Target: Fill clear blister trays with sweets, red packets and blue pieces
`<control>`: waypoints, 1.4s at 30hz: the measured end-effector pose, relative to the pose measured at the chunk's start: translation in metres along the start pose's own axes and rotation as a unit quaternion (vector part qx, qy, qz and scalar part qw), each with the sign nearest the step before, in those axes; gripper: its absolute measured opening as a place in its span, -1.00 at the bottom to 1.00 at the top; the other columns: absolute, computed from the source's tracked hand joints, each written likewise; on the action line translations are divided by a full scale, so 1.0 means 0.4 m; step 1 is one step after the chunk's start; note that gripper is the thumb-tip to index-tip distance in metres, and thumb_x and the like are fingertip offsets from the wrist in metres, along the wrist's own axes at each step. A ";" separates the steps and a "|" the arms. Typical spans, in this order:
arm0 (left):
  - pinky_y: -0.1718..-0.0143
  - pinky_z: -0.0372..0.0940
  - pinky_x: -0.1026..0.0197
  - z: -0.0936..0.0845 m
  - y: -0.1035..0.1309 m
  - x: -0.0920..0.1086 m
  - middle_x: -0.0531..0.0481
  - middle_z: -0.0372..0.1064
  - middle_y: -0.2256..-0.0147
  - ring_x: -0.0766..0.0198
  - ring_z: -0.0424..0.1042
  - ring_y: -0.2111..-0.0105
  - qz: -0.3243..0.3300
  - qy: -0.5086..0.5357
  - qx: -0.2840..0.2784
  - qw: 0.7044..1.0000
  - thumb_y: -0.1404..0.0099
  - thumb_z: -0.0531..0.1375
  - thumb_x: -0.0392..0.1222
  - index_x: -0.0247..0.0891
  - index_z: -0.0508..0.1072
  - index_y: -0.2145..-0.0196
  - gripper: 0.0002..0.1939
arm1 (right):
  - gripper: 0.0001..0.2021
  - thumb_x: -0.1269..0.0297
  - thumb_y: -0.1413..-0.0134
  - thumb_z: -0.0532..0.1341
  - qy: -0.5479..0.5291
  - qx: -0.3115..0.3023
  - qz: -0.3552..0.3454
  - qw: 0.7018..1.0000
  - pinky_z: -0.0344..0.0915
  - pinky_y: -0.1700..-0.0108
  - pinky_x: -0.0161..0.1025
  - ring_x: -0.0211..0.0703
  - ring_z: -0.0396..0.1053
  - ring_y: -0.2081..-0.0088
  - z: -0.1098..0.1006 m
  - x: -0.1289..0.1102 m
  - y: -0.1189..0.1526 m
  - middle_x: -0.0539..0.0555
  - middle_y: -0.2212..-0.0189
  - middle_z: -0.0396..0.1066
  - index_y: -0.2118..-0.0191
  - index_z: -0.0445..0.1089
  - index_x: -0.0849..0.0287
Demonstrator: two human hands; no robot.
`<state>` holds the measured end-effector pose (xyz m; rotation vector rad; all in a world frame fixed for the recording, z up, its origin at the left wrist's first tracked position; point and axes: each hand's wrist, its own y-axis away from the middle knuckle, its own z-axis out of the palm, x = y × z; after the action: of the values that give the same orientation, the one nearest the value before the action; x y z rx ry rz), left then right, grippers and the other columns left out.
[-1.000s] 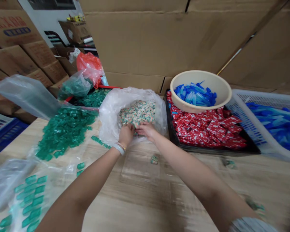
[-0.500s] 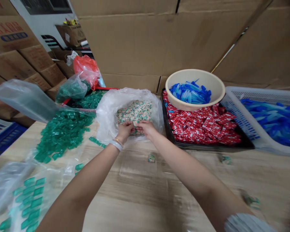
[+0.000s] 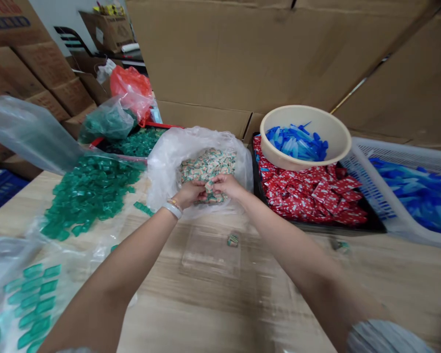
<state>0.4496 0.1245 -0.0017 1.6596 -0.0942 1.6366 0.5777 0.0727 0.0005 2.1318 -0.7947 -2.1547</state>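
Note:
My left hand (image 3: 191, 193) and my right hand (image 3: 226, 186) meet over an open white plastic bag (image 3: 161, 166), fingers pinched together. Between their fingertips is a small green-and-beige packet (image 3: 208, 187). Many small packets (image 3: 209, 164) of the same colours fill the bag. On the table below my hands lies a small bundle of such packets (image 3: 232, 240), at the edge of a flat clear plastic piece (image 3: 209, 255). What the curled fingers of my left hand cover is partly hidden.
Green translucent pieces (image 3: 95, 191) are heaped at left, with rows of them nearer me (image 3: 36, 294). At right, a black tray (image 3: 375, 223) holds red packets (image 3: 308, 193), under a cream bowl (image 3: 343, 144) of blue pieces. Beyond stands a white basket (image 3: 393, 201). Cardboard (image 3: 213, 59) walls the back.
The view has shifted slightly. My hands stay over the bag, and the right hand has lifted a little, with the small packet now showing more clearly between the fingertips.

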 end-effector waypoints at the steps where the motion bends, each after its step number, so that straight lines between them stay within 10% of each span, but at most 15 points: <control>1: 0.58 0.25 0.34 -0.003 0.001 0.006 0.10 0.22 0.69 0.43 0.25 0.67 -0.007 0.001 -0.016 1.000 -0.01 0.10 -0.51 -0.38 0.32 0.57 -0.88 | -0.82 0.61 0.32 0.23 0.018 -0.010 -0.001 1.000 0.18 0.58 -0.44 -0.43 0.18 0.71 -0.002 -0.006 -0.002 -0.19 0.76 0.23 0.55 0.27 0.22; 9: 0.58 0.16 0.40 -0.003 0.008 -0.006 0.11 0.24 0.63 0.48 0.21 0.63 0.086 -0.130 -0.009 0.988 0.00 0.17 -0.38 -0.42 0.39 0.44 -0.90 | -0.85 0.55 0.28 0.23 -0.002 0.046 0.005 0.999 0.22 0.54 -0.39 -0.39 0.22 0.66 -0.004 0.002 0.012 -0.16 0.71 0.24 0.54 0.26 0.21; 20: 0.46 0.16 0.35 0.045 0.006 -0.025 0.01 0.42 0.49 0.33 0.33 0.47 0.197 -0.516 -0.054 0.832 -0.03 0.11 -0.36 -0.36 0.50 0.35 -0.78 | -0.93 0.43 0.21 0.22 0.053 0.126 0.007 0.991 0.24 0.48 -0.35 -0.34 0.28 0.60 -0.059 0.074 0.053 -0.09 0.63 0.31 0.47 0.34 0.20; 29: 0.33 0.23 0.30 0.033 0.014 -0.021 -0.06 0.46 0.39 0.29 0.38 0.40 0.220 -0.477 0.066 0.848 -0.10 0.08 -0.32 -0.36 0.49 0.29 -0.76 | -0.90 0.49 0.19 0.21 0.057 0.133 0.026 0.989 0.27 0.48 -0.39 -0.34 0.32 0.58 -0.054 0.070 0.056 -0.07 0.59 0.35 0.44 0.35 0.21; 33: 0.38 0.22 0.33 0.034 0.004 0.013 -0.01 0.44 0.47 0.31 0.35 0.45 0.190 -0.502 -0.002 0.844 -0.07 0.10 -0.31 -0.34 0.50 0.33 -0.78 | -0.90 0.43 0.21 0.24 0.047 0.136 0.030 0.989 0.26 0.48 -0.40 -0.35 0.31 0.58 -0.054 0.069 0.057 -0.08 0.61 0.33 0.45 0.34 0.21; 42: 0.22 0.20 0.25 0.081 0.020 -0.022 -0.18 0.38 0.31 0.20 0.37 0.29 0.235 -0.648 -0.053 0.723 -0.16 0.05 -0.36 -0.37 0.48 0.36 -0.80 | -0.85 0.38 0.28 0.28 0.024 0.116 -0.010 0.993 0.21 0.53 -0.42 -0.39 0.25 0.61 -0.058 0.093 0.050 -0.13 0.66 0.26 0.56 0.26 0.20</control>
<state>0.4700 0.0969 -0.0011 2.4832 -1.3535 0.3828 0.5898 0.0344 -0.0261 2.2956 -1.0738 -2.1026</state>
